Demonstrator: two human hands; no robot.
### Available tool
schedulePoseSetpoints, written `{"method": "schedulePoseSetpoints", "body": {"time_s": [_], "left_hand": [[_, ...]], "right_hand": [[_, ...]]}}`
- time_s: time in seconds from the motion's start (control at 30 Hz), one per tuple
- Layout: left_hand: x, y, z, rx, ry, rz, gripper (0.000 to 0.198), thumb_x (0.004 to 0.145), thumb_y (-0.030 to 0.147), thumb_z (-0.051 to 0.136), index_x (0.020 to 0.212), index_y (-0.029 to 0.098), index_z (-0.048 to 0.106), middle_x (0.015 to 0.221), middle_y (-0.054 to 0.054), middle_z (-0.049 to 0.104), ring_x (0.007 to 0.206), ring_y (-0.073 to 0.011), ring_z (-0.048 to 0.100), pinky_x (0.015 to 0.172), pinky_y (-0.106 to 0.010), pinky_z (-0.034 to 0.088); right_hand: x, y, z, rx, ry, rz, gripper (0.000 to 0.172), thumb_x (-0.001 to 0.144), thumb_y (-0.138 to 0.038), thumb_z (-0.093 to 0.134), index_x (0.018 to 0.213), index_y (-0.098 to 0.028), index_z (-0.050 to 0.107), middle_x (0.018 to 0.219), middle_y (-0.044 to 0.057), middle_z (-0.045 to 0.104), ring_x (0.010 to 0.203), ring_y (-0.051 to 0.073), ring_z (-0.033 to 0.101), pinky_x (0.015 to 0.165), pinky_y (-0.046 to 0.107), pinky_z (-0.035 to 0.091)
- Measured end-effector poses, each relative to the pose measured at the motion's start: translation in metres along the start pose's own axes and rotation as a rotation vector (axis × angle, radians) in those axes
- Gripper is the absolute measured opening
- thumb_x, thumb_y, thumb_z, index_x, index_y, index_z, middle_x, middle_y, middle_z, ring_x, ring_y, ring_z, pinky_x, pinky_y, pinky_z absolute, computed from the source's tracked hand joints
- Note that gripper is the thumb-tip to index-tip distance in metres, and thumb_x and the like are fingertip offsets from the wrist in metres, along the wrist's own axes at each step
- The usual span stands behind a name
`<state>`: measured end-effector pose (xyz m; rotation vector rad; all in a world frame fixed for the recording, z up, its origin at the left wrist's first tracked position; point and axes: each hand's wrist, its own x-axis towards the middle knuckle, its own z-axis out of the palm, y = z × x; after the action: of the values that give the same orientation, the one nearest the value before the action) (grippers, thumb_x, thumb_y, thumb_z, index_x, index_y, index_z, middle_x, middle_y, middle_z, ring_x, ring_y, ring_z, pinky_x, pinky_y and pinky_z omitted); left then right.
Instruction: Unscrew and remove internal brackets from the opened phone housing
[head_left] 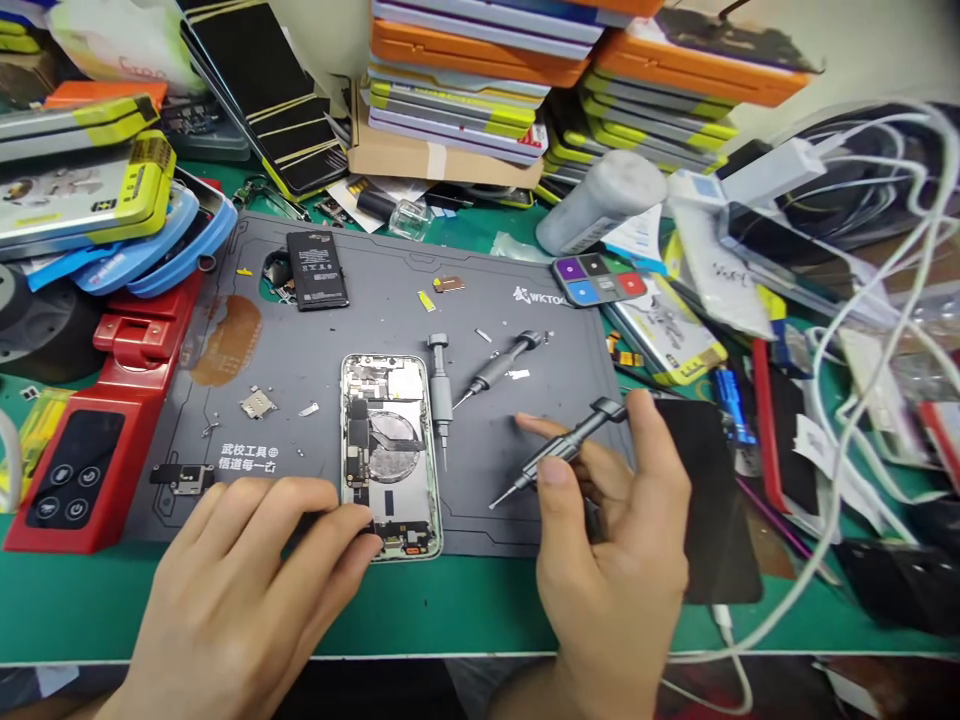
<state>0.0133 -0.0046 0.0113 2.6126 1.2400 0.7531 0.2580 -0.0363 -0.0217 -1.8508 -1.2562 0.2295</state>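
Note:
An opened phone [391,450] lies on the grey work mat [292,390], its inner parts exposed. My left hand [255,580] is at the phone's lower left corner, thumb and fingers closed together. Whatever sits between those fingertips is hidden. In my right hand [615,530] a grey precision screwdriver [559,448] is held between thumb and forefinger, its tip pointing down and left, apart from the phone. A second screwdriver [440,390] lies along the phone's right edge, and a third screwdriver [499,366] rests diagonally beyond it. A black battery [318,270] lies near the mat's far edge.
Small metal parts [258,402] and a black-and-silver module [184,478] lie on the left of the mat. A red device [97,450] stands left. A dark phone [709,500] with a white cable [832,520] is at right. Stacked boxes [457,110] line the back.

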Motion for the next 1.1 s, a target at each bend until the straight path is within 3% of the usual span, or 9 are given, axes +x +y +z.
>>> {"method": "schedulePoseSetpoints", "body": {"time_s": [0.17,0.33,0.53,0.7,0.93,1.1], "left_hand": [[0.005,0.0,0.005,-0.014,-0.008,0.049,0.017,0.113,0.024,0.058,0.115,0.018,0.074,0.108,-0.004,0.072,0.095,-0.0216,0.061,0.083,-0.042,0.042],[0.001,-0.002,0.007,-0.02,0.016,0.044,0.017,0.111,0.029,0.064,0.117,0.018,0.076,0.107,-0.003,0.072,0.093,-0.0197,0.06,0.083,-0.04,0.043],[-0.003,-0.003,0.007,-0.053,0.029,0.079,0.019,0.111,0.023,0.062,0.121,0.015,0.076,0.104,-0.002,0.074,0.09,-0.0162,0.063,0.079,-0.036,0.047],[-0.002,-0.003,0.004,-0.011,-0.011,0.091,0.023,0.113,0.021,0.056,0.123,0.015,0.075,0.103,-0.002,0.077,0.092,-0.0193,0.065,0.079,-0.038,0.049],[-0.009,-0.003,0.0,-0.002,-0.073,0.119,0.035,0.114,0.017,0.043,0.133,0.018,0.072,0.113,-0.005,0.074,0.097,-0.0229,0.06,0.083,-0.041,0.041],[-0.012,0.003,0.002,0.09,-0.074,0.135,0.041,0.11,0.011,0.038,0.136,0.014,0.07,0.114,-0.008,0.072,0.098,-0.0265,0.057,0.087,-0.045,0.039]], "right_hand": [[0.0,0.002,0.0,0.011,-0.009,-0.024,0.066,0.114,-0.042,0.061,0.172,-0.025,0.035,0.131,0.01,0.077,0.126,0.029,0.072,0.103,0.045,0.057],[0.0,0.003,-0.001,0.015,-0.009,-0.023,0.066,0.114,-0.042,0.062,0.172,-0.025,0.034,0.132,0.011,0.076,0.125,0.029,0.072,0.102,0.044,0.057],[0.0,0.004,0.0,0.032,0.003,-0.025,0.066,0.114,-0.041,0.064,0.172,-0.025,0.036,0.131,0.009,0.077,0.12,0.026,0.073,0.094,0.038,0.057],[0.0,0.004,0.001,0.027,0.011,-0.037,0.065,0.114,-0.04,0.064,0.171,-0.025,0.038,0.131,0.009,0.077,0.123,0.026,0.073,0.096,0.039,0.057],[0.0,0.004,0.001,-0.003,0.019,-0.052,0.065,0.114,-0.041,0.063,0.172,-0.024,0.038,0.13,0.01,0.077,0.124,0.028,0.073,0.101,0.043,0.058],[0.0,0.004,0.001,0.005,0.005,-0.056,0.064,0.115,-0.041,0.062,0.172,-0.023,0.037,0.13,0.01,0.077,0.124,0.028,0.073,0.106,0.044,0.056]]}}
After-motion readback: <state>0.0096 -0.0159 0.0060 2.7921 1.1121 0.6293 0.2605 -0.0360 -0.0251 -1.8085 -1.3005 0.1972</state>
